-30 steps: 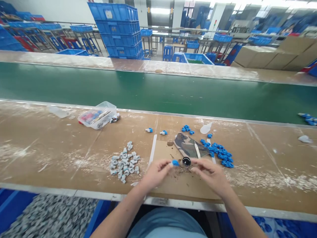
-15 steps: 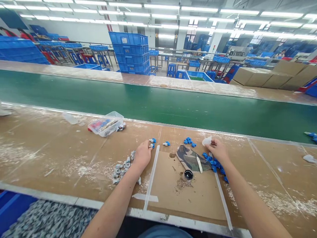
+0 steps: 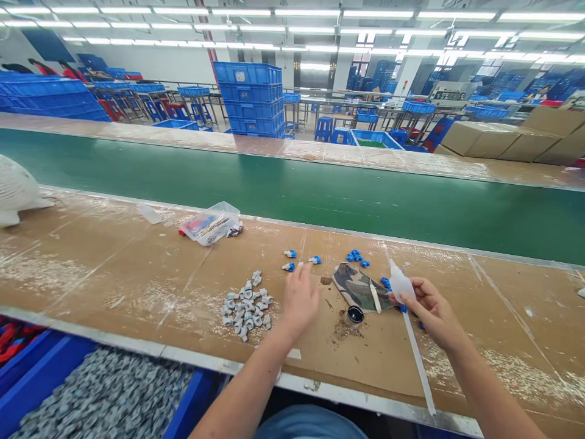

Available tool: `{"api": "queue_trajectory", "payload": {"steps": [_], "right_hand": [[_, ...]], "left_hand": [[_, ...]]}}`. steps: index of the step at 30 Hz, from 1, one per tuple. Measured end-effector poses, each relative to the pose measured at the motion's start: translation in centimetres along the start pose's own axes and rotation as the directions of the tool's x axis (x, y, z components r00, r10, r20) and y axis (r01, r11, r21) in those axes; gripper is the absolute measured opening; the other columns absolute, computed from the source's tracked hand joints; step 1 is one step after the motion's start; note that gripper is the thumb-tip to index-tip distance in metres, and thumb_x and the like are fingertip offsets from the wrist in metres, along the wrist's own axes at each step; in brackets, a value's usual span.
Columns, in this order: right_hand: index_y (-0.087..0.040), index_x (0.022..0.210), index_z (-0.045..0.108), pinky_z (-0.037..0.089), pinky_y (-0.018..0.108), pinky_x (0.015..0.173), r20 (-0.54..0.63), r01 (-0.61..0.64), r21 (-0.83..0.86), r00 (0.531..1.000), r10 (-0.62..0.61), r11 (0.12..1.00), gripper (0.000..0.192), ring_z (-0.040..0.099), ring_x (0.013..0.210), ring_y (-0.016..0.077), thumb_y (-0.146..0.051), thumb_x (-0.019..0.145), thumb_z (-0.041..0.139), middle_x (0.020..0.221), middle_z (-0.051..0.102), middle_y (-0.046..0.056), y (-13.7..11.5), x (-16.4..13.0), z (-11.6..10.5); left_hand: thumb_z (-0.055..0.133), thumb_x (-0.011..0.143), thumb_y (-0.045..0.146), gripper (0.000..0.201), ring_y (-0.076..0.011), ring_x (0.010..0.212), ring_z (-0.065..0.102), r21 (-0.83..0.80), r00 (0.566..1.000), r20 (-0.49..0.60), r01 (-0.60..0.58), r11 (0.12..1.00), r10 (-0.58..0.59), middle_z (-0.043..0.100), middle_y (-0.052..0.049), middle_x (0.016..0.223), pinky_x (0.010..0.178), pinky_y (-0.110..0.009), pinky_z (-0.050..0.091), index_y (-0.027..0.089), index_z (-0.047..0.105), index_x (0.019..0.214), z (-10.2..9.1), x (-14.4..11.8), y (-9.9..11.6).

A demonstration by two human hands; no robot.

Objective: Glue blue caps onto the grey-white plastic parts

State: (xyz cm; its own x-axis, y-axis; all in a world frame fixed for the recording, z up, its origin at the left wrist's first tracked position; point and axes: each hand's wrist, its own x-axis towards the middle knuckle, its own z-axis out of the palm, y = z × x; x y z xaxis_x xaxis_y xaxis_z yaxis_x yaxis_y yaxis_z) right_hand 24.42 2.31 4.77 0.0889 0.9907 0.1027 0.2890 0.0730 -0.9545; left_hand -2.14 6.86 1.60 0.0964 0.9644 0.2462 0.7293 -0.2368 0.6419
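My right hand (image 3: 429,308) holds a small translucent white squeeze bottle (image 3: 400,283), nozzle up, above the right edge of a camouflage cloth (image 3: 359,286). My left hand (image 3: 300,297) hovers open over the cardboard sheet (image 3: 365,353), fingers apart, just below three small blue-and-white assembled parts (image 3: 299,259). A small round black pot (image 3: 354,315) stands between my hands with brown crumbs around it. A heap of grey-white parts (image 3: 245,303) lies to the left of my left hand. Loose blue caps (image 3: 357,257) lie behind the cloth.
A clear plastic box (image 3: 209,222) of odds and ends lies at the back left of the wooden bench (image 3: 91,268). A green conveyor belt (image 3: 297,189) runs behind it. A blue bin (image 3: 105,396) of grey parts sits below the bench edge. Stacked blue crates (image 3: 253,97) stand beyond.
My left hand set a blue-and-white part down by the others and has drawn back, empty. My right hand reached to the back right, picked up the squeeze bottle and brought it nearer.
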Motion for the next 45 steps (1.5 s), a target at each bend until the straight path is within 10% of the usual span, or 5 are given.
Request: {"api": "queue_trajectory", "payload": {"steps": [8, 20, 45], "right_hand": [[-0.021, 0.096, 0.064, 0.055, 0.028, 0.061, 0.109, 0.063, -0.269, 0.993, -0.034, 0.961, 0.037, 0.063, 0.070, 0.0182, -0.053, 0.079, 0.058, 0.083, 0.067, 0.007, -0.5, -4.3, -1.0], [-0.024, 0.095, 0.067, 0.049, 0.024, 0.048, 0.231, 0.289, -0.700, 0.957, -0.177, 0.653, 0.031, 0.060, 0.057, 0.0144, -0.047, 0.085, 0.048, 0.077, 0.069, 0.004, -4.6, -4.1, 0.1], [-0.021, 0.091, 0.062, 0.048, 0.025, 0.049, 0.414, 0.507, -0.764, 0.859, -0.300, 0.398, 0.027, 0.059, 0.050, 0.0130, -0.036, 0.092, 0.040, 0.078, 0.070, 0.004, -7.5, -2.5, 1.3]], "left_hand": [[0.054, 0.076, 0.008, 0.034, -0.0195, 0.088, 0.059, -0.477, 0.993, 0.095, 0.103, 0.873, -0.066, 0.064, -0.010, 0.100, 0.082, -0.036, 0.047, 0.015, 0.056, 0.109, 5.3, -0.7, -0.3], [0.052, 0.077, 0.006, 0.027, -0.0156, 0.076, 0.059, -0.516, 0.995, 0.074, 0.092, 0.852, -0.063, 0.064, -0.006, 0.088, 0.076, -0.032, 0.048, 0.015, 0.059, 0.101, 5.7, -0.3, -0.9], [0.054, 0.075, 0.006, 0.031, -0.0186, 0.081, 0.061, -0.481, 0.991, 0.082, 0.129, 0.867, -0.102, 0.065, -0.007, 0.088, 0.080, -0.035, 0.048, 0.015, 0.059, 0.103, 5.7, -0.2, -0.7]]}}
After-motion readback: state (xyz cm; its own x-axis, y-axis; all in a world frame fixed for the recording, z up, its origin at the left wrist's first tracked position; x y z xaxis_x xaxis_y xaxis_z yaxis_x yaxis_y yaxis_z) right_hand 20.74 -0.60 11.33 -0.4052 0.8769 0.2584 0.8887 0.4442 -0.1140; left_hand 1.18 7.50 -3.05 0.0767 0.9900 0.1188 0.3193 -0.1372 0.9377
